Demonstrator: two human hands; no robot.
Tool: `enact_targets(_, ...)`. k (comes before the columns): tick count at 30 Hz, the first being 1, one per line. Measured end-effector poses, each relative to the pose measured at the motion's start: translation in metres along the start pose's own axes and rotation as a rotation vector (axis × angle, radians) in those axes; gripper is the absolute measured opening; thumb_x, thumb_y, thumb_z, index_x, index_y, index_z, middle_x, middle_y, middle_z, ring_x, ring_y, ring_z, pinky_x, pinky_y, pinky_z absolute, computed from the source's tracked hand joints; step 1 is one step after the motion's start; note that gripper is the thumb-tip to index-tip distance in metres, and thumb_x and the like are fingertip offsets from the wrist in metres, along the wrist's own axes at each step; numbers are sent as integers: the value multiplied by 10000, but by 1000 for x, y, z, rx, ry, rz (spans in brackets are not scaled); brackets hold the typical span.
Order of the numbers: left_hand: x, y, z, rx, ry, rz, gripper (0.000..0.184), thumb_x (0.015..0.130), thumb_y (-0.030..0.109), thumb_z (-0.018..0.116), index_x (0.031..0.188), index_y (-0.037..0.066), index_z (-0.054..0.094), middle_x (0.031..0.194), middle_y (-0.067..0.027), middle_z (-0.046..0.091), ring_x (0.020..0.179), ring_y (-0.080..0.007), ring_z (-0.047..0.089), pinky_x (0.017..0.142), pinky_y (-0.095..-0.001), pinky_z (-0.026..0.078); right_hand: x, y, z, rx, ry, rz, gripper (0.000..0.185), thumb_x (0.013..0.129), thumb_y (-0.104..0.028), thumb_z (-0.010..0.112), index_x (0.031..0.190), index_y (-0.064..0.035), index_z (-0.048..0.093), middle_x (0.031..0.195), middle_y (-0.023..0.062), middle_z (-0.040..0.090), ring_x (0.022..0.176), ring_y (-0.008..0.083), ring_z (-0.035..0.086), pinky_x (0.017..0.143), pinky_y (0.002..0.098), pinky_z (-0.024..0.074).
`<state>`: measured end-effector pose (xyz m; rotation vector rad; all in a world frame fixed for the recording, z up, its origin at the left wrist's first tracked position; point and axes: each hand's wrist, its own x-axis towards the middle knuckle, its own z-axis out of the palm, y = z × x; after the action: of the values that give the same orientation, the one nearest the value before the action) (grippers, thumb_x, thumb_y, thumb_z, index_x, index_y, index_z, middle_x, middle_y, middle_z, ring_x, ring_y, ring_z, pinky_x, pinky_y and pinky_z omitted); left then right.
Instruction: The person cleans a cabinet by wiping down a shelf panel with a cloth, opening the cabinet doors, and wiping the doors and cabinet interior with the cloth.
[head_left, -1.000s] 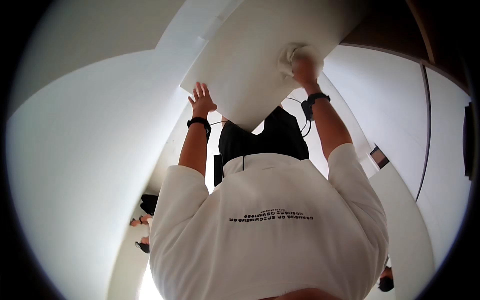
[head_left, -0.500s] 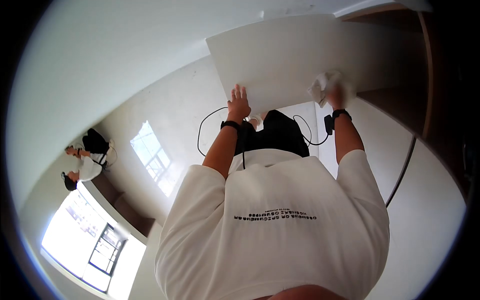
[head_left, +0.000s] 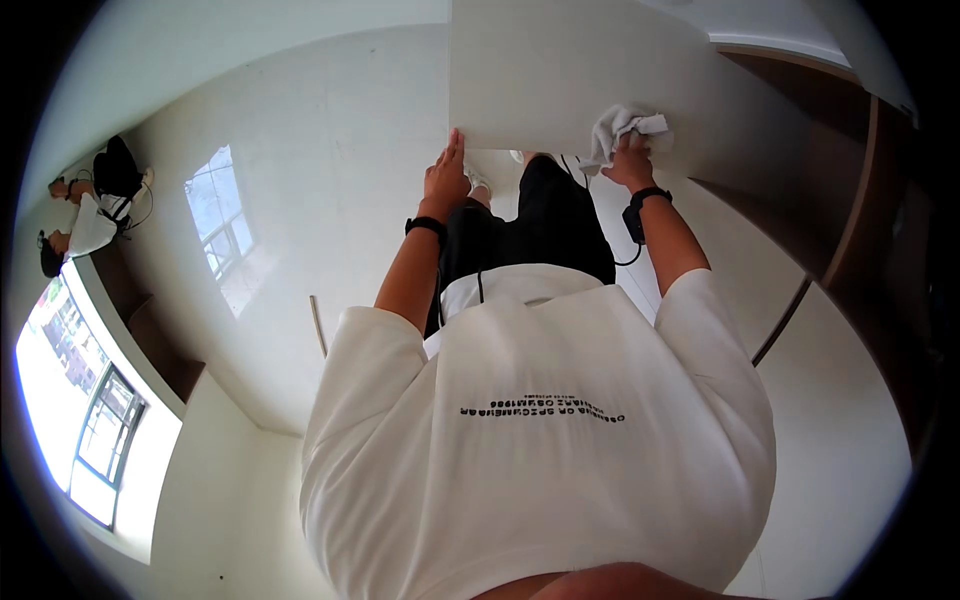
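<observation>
- White cloth (head_left: pixel 612 132): crumpled, at the pale panel (head_left: pixel 560 75), near its lower edge.
- Right hand (head_left: pixel 632 165): fingers pinching the cloth.
- Left hand (head_left: pixel 446 182): fingers straight and close together at the panel's corner; cannot tell whether they grip it.

Bright window (head_left: pixel 92 408), glossy pale floor (head_left: pixel 320 190), brown shelf (head_left: pixel 143 318)

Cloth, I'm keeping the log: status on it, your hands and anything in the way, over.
Left hand at white panel's lower corner, fingers straight. Right hand gripping cloth by panel's lower edge. No obstruction seen on panel's face.
</observation>
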<state>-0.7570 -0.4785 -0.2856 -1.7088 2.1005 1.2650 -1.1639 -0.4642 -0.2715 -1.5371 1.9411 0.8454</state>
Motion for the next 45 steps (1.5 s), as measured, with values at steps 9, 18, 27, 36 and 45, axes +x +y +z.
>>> enact_targets(9, 12, 15, 14, -133, -71, -190, 758, 831, 128, 500, 1554, 86, 274, 1653, -54, 238, 1214, -355, 602, 979, -478, 502, 28, 64, -45, -103, -118, -172, 1415, 530, -295, 955, 1568, -17, 35, 1562, 390, 19, 1465, 559, 77, 1190, 561, 247)
enact_targets(18, 25, 38, 17, -281, -20, -379, 761, 826, 152, 506, 1552, 90, 287, 1674, -8, 172, 1220, -332, 606, 975, -485, 505, 52, 75, -24, -104, 9, -112, 1262, 596, -227, 917, 1534, -13, 102, 1547, 393, 110, 1338, 552, 377, 1062, 512, 452)
enact_targets(27, 6, 28, 32, -471, 143, -281, 769, 809, 79, 485, 1552, 122, 290, 1661, 2, 214, 1173, -356, 622, 946, -488, 517, 63, -25, -82, -22, -65, -22, 644, 831, -519, 609, 1160, 32, 652, 1200, 285, 650, 1138, 433, 616, 959, 511, 501)
enact_targets(36, 3, 46, 32, -1047, 411, -117, 892, 857, 160, 701, 1588, 170, 190, 1555, -231, 345, 1401, -432, 375, 1082, -473, 430, 46, -225, -109, -101, 25, -427, 512, 863, -463, 584, 993, 9, 735, 1078, 252, 707, 1019, 420, 679, 897, 496, 538)
enact_targets(45, 19, 43, 47, -985, 652, -22, 978, 777, 41, 738, 1581, 158, 193, 1528, -199, 376, 1383, -382, 437, 1115, -456, 406, 64, -261, -89, 230, -195, -657, 505, 877, -404, 538, 1156, -4, 668, 1149, 252, 681, 1085, 424, 643, 942, 487, 505)
